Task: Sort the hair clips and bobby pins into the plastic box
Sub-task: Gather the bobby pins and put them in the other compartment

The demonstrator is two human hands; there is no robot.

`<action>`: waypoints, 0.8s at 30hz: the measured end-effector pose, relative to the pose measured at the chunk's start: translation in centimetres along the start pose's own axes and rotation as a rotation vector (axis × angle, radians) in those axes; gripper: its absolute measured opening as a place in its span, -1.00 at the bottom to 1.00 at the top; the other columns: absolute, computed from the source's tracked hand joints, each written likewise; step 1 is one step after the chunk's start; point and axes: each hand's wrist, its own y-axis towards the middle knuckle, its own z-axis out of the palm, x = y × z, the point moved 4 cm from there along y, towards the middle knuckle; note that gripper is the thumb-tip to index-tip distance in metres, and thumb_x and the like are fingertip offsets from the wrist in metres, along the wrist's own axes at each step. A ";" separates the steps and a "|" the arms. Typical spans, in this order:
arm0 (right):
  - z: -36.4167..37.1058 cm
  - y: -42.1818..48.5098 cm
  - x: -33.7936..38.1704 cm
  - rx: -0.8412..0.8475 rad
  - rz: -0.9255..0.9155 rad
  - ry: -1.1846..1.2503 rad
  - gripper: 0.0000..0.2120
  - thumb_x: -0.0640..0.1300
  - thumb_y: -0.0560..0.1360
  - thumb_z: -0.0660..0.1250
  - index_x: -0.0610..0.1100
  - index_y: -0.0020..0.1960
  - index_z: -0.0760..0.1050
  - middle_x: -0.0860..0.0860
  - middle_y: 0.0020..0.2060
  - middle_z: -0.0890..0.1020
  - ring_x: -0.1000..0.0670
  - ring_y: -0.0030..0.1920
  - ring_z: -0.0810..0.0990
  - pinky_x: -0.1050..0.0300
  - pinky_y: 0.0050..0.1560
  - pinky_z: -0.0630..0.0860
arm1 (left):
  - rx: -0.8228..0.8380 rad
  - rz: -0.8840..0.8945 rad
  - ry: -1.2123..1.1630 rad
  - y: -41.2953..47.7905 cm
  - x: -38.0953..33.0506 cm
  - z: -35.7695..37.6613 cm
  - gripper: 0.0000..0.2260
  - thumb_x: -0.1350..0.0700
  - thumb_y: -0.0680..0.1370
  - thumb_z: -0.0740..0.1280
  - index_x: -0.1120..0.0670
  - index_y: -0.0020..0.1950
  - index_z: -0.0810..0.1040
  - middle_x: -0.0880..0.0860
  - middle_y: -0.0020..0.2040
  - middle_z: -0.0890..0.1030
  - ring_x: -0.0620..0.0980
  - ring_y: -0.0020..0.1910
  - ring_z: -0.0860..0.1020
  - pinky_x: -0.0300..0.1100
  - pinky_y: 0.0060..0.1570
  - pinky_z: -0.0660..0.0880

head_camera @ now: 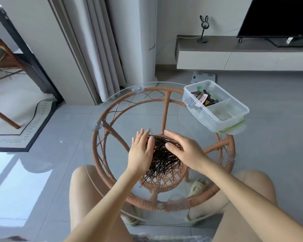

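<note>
Left hand and right hand — fingers straight — flank bobby pins.

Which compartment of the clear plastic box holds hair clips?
The far compartment of the clear plastic box: dark and pink hair clips piled there; nearer ones look empty.

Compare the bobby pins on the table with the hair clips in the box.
The bobby pins lie in a heap on the glass table; the hair clips sit in the plastic box. The bobby pins are thin and dark; the hair clips are broader, in mixed colours.
</note>
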 end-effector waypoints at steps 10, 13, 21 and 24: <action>1.5 -3.1 -1.5 0.045 0.085 -0.578 0.08 0.39 0.23 0.33 -0.10 0.50 -0.08 0.00 0.46 0.23 -0.06 0.42 0.19 0.01 0.43 0.16 | 0.187 -0.060 0.697 -6.2 -0.8 -1.2 -0.04 -0.41 0.32 0.26 0.01 0.52 -0.10 0.16 0.30 0.32 0.13 0.29 0.30 -0.03 0.24 0.37; 1.7 -1.5 -0.7 -0.010 0.041 -0.454 -0.16 0.15 0.34 0.41 -0.14 0.46 0.15 -0.03 0.38 0.38 -0.08 0.36 0.28 0.06 0.39 0.23 | 0.133 -0.022 0.574 -5.1 -1.4 -0.2 -0.16 -0.19 0.40 0.37 0.03 0.51 -0.01 0.16 0.21 0.37 0.12 0.21 0.36 -0.13 0.19 0.36; 0.6 -0.8 0.5 -0.136 0.005 -0.278 -0.62 -0.21 0.42 0.41 -0.18 0.23 0.51 -0.10 0.12 0.62 -0.08 0.17 0.54 0.23 0.21 0.37 | 0.018 0.034 0.362 -2.9 -2.4 -1.3 -0.61 0.13 0.46 0.39 0.06 0.29 0.49 0.08 0.14 0.57 0.08 0.08 0.57 -0.17 0.07 0.47; -0.3 -0.9 1.0 -0.189 0.001 -0.225 -0.70 -0.22 0.40 0.42 -0.20 0.13 0.58 -0.11 0.06 0.65 -0.06 0.12 0.59 0.37 0.11 0.31 | -0.025 0.065 0.329 -2.6 -3.1 -2.5 -0.71 0.18 0.47 0.38 0.09 0.19 0.58 0.08 0.10 0.64 0.07 0.04 0.60 -0.15 0.10 0.52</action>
